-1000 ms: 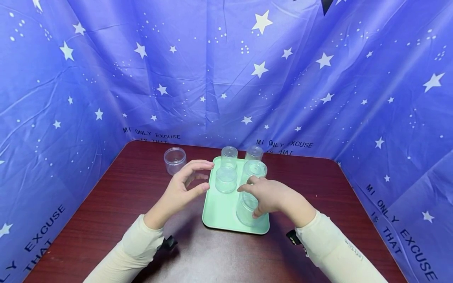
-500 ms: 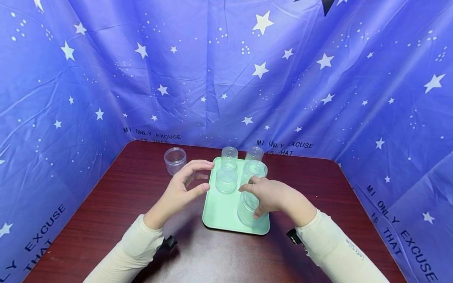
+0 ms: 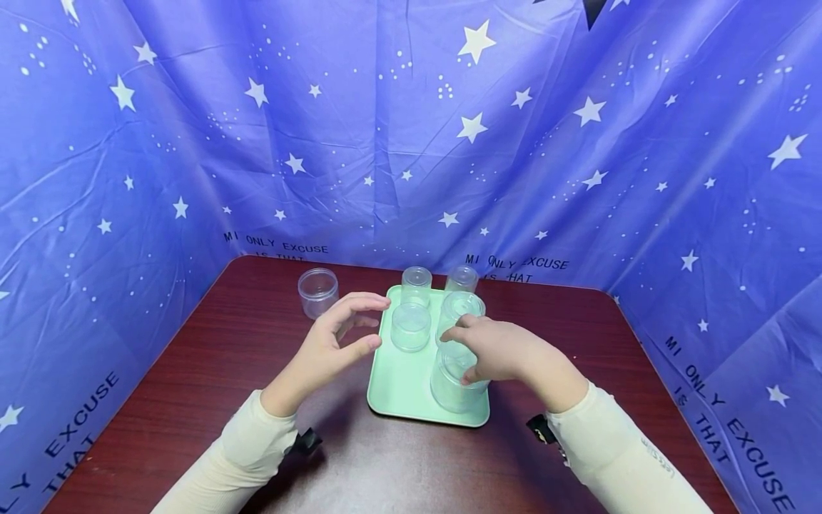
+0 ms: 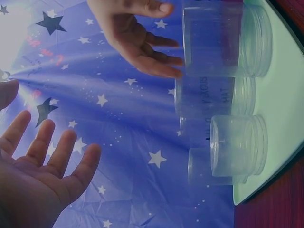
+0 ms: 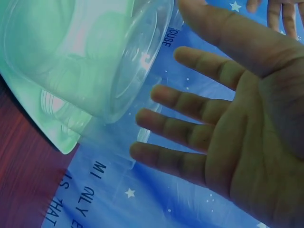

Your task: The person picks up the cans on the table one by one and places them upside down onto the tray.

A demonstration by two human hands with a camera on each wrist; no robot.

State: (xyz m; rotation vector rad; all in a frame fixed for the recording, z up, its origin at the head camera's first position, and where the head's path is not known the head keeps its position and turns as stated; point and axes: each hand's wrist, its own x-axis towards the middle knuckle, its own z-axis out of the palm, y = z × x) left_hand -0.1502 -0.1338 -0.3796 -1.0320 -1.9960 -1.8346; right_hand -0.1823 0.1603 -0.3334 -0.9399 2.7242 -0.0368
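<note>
On a light green tray (image 3: 401,389) stand several clear plastic jars. My right hand (image 3: 504,350) hovers just over the front right jar (image 3: 449,392), fingers spread and loosely bent. In the right wrist view its fingers (image 5: 180,128) are extended and apart from the large jar (image 5: 61,52). My left hand (image 3: 327,346) hangs beside the tray's left edge, holding nothing; the left wrist view shows its palm (image 4: 33,185) with relaxed fingers. Nearest to it on the tray is a short jar (image 3: 411,328).
Behind stand a narrow jar (image 3: 416,285) at the back left, another narrow jar (image 3: 462,278) at the back right, and a wider jar (image 3: 462,303) in front of that one. A clear jar (image 3: 317,294) sits off the tray on the dark red table (image 3: 212,357). Blue star-patterned cloth (image 3: 411,143) surrounds the table.
My right hand has risen slightly from the front right jar and shifted a little to the right. The left hand and the jars have hardly moved.
</note>
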